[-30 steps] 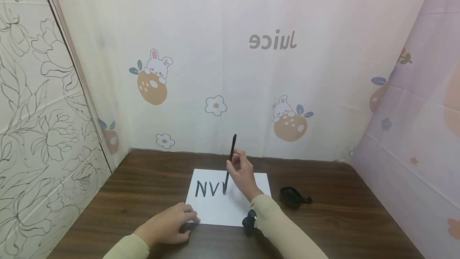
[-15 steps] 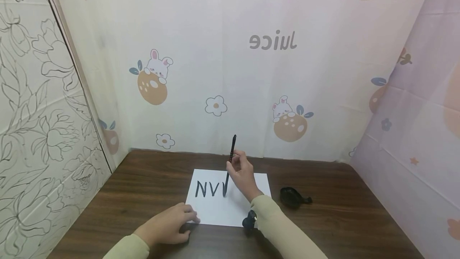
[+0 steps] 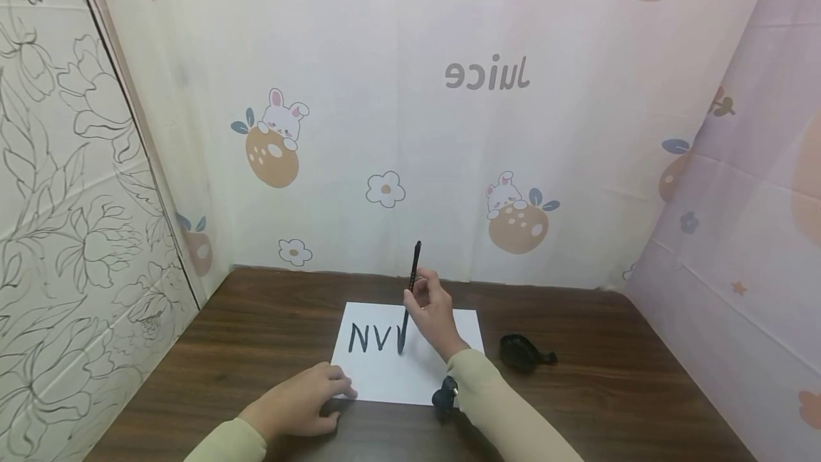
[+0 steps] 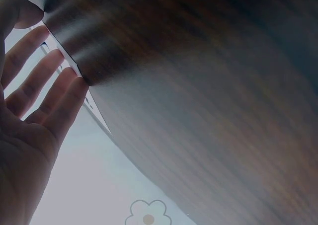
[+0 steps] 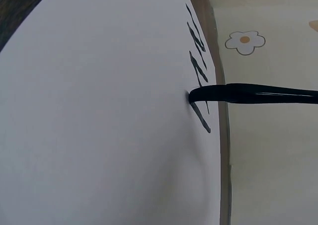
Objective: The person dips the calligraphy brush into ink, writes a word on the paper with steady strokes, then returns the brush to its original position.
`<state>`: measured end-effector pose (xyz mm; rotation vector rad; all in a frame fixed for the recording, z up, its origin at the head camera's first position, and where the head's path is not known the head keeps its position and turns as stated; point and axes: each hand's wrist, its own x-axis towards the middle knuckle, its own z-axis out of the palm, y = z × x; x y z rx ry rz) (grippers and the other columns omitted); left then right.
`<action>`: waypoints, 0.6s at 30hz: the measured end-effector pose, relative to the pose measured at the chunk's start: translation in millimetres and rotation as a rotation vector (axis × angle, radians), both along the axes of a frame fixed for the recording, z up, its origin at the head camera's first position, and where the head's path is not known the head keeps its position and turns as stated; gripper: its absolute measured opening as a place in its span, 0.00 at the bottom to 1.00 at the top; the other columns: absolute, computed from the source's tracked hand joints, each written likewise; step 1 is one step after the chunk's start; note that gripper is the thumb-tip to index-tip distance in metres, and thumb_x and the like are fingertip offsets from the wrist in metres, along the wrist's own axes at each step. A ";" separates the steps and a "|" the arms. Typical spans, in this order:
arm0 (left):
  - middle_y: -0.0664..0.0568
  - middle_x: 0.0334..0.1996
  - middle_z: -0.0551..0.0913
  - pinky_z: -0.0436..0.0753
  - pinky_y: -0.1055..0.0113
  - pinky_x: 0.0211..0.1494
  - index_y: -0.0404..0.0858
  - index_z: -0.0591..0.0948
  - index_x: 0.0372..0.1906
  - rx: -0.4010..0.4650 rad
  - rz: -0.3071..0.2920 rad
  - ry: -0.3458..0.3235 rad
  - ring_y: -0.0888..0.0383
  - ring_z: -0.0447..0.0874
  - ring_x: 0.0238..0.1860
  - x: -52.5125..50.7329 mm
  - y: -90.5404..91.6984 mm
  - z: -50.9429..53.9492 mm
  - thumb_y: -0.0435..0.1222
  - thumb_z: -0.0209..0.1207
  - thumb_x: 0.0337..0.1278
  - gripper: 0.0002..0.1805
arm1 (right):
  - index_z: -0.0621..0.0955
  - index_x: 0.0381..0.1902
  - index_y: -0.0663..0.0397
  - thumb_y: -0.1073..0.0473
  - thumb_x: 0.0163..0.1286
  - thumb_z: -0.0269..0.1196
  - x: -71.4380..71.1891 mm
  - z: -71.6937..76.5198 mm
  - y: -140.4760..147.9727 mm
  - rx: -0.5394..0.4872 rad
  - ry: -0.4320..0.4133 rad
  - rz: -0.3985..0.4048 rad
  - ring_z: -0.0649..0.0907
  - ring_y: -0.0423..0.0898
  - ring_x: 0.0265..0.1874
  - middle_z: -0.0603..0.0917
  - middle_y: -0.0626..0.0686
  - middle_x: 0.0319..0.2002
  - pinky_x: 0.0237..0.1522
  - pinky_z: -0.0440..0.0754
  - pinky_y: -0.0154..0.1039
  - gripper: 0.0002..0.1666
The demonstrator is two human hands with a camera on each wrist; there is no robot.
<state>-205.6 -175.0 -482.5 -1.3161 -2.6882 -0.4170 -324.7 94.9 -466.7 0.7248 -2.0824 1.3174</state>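
My right hand pinches an upright black brush between thumb and fingers. The bent tip of the brush touches a white sheet of paper. Black painted strokes resembling an N and a V run along the sheet's upper left, with a further stroke beside the brush tip. My left hand lies at the near left corner of the sheet, fingertips on the paper and thumb on the table. In the left wrist view, the left hand's fingers extend, slightly bent, to the paper's edge.
A small black dish with a short handle stands on the dark wooden table, right of the paper. A dark wrist camera sits under the right sleeve. Printed curtains hang behind the table.
The brush tip has slid slightly toward the near side of the sheet, lengthening the dark stroke, with my right hand lowering a little. My left hand stays in place.
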 end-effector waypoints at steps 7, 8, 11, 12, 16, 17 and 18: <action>0.61 0.42 0.80 0.80 0.67 0.49 0.45 0.86 0.47 -0.010 0.011 -0.017 0.64 0.76 0.44 -0.3 -0.1 -0.3 0.37 0.68 0.49 0.16 | 0.72 0.56 0.52 0.66 0.67 0.63 0.2 -0.2 -0.4 -0.006 -0.015 -0.005 0.80 0.42 0.34 0.77 0.46 0.34 0.37 0.83 0.37 0.20; 0.61 0.42 0.80 0.80 0.67 0.49 0.44 0.86 0.47 -0.013 0.014 -0.022 0.64 0.76 0.44 -0.1 -0.1 0.0 0.38 0.67 0.50 0.16 | 0.72 0.56 0.51 0.66 0.67 0.63 0.1 -0.3 -0.4 -0.006 -0.016 -0.005 0.80 0.42 0.34 0.77 0.45 0.34 0.37 0.83 0.37 0.20; 0.61 0.42 0.80 0.80 0.66 0.50 0.44 0.86 0.47 -0.014 0.016 -0.027 0.64 0.76 0.44 -0.3 0.4 0.4 0.37 0.67 0.50 0.16 | 0.72 0.55 0.51 0.66 0.67 0.63 -0.2 -0.4 -0.2 -0.008 -0.009 -0.002 0.80 0.41 0.34 0.77 0.45 0.34 0.37 0.83 0.37 0.21; 0.61 0.42 0.80 0.80 0.66 0.49 0.44 0.86 0.47 -0.012 0.013 -0.025 0.64 0.76 0.44 -0.3 0.4 0.2 0.37 0.67 0.50 0.16 | 0.72 0.55 0.51 0.66 0.67 0.63 -0.2 -0.7 -0.2 -0.007 -0.006 -0.002 0.80 0.42 0.34 0.77 0.45 0.34 0.37 0.83 0.37 0.21; 0.60 0.42 0.80 0.80 0.67 0.49 0.44 0.86 0.47 -0.008 0.002 -0.005 0.64 0.76 0.44 -0.7 0.2 -1.0 0.37 0.67 0.49 0.16 | 0.72 0.55 0.51 0.66 0.67 0.63 0.1 -0.6 0.0 -0.007 0.006 0.002 0.80 0.42 0.34 0.77 0.45 0.34 0.37 0.84 0.37 0.21; 0.60 0.42 0.80 0.80 0.67 0.49 0.44 0.86 0.46 -0.007 0.000 -0.001 0.64 0.76 0.43 -0.7 0.1 -1.1 0.37 0.67 0.49 0.16 | 0.72 0.55 0.51 0.66 0.67 0.63 0.2 -0.5 0.0 -0.006 0.007 0.002 0.80 0.42 0.34 0.77 0.45 0.34 0.37 0.84 0.37 0.21; 0.60 0.42 0.80 0.80 0.67 0.49 0.44 0.86 0.46 -0.005 -0.003 0.002 0.64 0.76 0.43 -0.9 0.1 -1.1 0.37 0.67 0.49 0.16 | 0.72 0.55 0.50 0.66 0.67 0.63 0.1 -0.5 -0.1 -0.004 0.007 0.000 0.80 0.42 0.34 0.77 0.45 0.34 0.37 0.84 0.37 0.21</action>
